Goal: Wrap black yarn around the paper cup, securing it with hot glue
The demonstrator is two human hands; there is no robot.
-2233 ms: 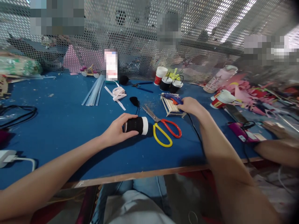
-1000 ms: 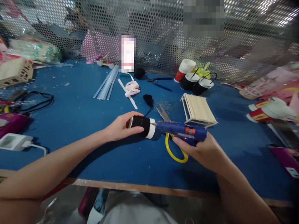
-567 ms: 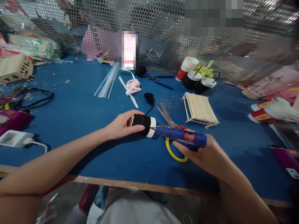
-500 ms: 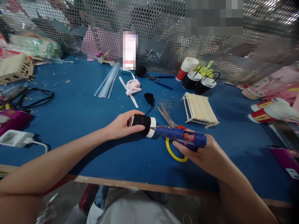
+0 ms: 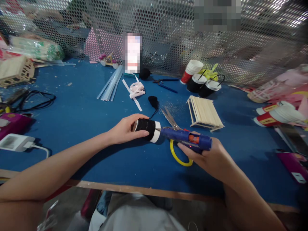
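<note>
My left hand point(image 5: 125, 130) grips a paper cup point(image 5: 147, 128) lying on its side on the blue table point(image 5: 79, 118); the cup is wrapped in black yarn with a white rim at its right end. My right hand point(image 5: 211, 157) holds a blue glue gun point(image 5: 186, 137), its nozzle touching the cup's white rim. Scissors point(image 5: 174, 141) with yellow and red handles lie under the gun. A strand runs from the cup to a black yarn ball point(image 5: 153, 101).
A popsicle-stick frame point(image 5: 204, 113) stands right of the scissors. Cups point(image 5: 201, 81), pliers point(image 5: 166, 84), white ribbon point(image 5: 136, 90) and glue sticks point(image 5: 111, 85) lie along the mesh wall. A charger point(image 5: 13, 142) and cables point(image 5: 33, 101) sit left, paper cups point(image 5: 279, 115) right.
My right hand picked up the glue gun from beside the stick frame and brought it to the cup's rim. Over the last half second the gun stays there, barely shifted.
</note>
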